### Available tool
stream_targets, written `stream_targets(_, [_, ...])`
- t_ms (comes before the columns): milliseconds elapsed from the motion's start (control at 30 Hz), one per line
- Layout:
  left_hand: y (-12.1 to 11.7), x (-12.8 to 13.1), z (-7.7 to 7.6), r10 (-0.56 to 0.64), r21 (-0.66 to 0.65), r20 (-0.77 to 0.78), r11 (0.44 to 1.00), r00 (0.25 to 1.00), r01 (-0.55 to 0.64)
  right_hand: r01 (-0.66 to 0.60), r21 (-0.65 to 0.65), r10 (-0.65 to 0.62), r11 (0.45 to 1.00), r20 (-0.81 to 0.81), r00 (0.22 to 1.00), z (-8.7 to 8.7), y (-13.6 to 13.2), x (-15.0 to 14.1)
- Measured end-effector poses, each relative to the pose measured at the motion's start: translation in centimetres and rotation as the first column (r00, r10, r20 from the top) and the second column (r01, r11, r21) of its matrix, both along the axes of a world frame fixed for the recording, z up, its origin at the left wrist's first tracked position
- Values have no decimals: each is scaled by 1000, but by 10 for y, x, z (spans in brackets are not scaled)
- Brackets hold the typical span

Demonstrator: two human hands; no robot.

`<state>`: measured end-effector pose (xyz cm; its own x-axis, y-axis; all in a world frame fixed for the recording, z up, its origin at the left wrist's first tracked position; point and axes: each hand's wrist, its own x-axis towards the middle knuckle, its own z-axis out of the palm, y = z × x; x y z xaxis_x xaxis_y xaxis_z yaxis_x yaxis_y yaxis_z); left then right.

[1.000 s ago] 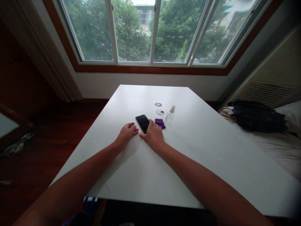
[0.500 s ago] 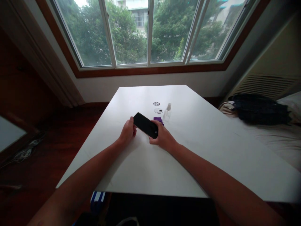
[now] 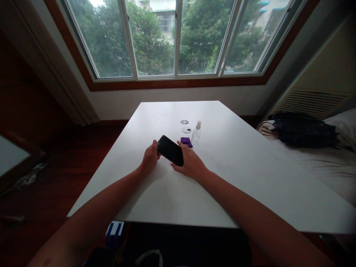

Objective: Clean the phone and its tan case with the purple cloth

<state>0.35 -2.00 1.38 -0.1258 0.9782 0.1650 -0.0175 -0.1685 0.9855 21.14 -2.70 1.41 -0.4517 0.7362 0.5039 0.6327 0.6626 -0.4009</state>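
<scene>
A black smartphone (image 3: 170,150) is held tilted above the table between both hands, its dark face toward me. My left hand (image 3: 150,156) grips the phone's upper left end, thumb along the edge. My right hand (image 3: 190,161) is closed around the lower right end, with its fingertips at the edges. Just beyond the right hand lies a folded purple cloth (image 3: 186,142). Beside the cloth stands a clear spray bottle (image 3: 196,133), upright, with a whitish cap.
Two flat round pieces, a nearer disc (image 3: 186,130) and a farther disc (image 3: 184,122), lie on the white table (image 3: 228,178). A bed with dark clothing (image 3: 304,129) is at the right. Cables (image 3: 29,178) lie on the floor at left.
My right hand has shifted slightly left along the phone, and its grip on the phone's end has changed. The phone has moved a little left. The purple cloth shows more fully.
</scene>
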Motion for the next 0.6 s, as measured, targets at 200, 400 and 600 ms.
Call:
stream_targets(200, [-2,0,2,-71,1,26,997,997,71,48,-13,-47,999,47,998,4,-2,1])
stream_targets(400, [-8,1,6,-86,2,125,996,988,87,29,-21,-29,999,12,1000,11,-7,4])
stream_targets(600, [-12,1,8,-135,25,138,991,981,133,-10,-78,8,997,-22,1000,14,-8,7])
